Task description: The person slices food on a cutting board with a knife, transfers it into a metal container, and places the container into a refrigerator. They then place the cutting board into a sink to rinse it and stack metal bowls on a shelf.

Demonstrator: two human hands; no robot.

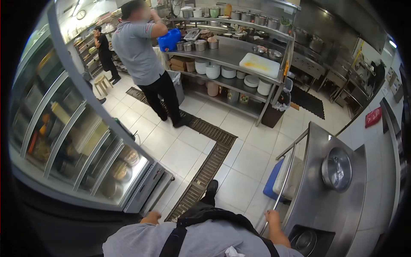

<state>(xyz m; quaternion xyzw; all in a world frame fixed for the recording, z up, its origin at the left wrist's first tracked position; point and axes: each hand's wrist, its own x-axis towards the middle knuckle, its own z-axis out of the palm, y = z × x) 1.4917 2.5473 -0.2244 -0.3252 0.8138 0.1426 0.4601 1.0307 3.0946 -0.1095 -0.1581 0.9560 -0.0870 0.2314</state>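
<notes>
My left hand (152, 217) hangs low beside the base of a glass-doored fridge (141, 188); its fingers are mostly hidden from me. My right hand (271, 216) is at the metal rail (280, 195) along the side of a steel table (306, 188). Its fingers are curled, and I cannot tell whether they grip the rail or only overlap it in view. On that table sits a large steel bowl (337, 170). Nearer to me, a smaller round metal bowl (305, 241) lies in a dark tray (327, 240).
A floor drain grate (205, 165) crosses the tiles ahead. A person in a grey shirt (139, 51) stands by a steel shelf unit (214, 55) with pots, bowls and a cutting board (260, 65). Another person (104, 51) is farther back. A bin (276, 109) stands at the shelf's end.
</notes>
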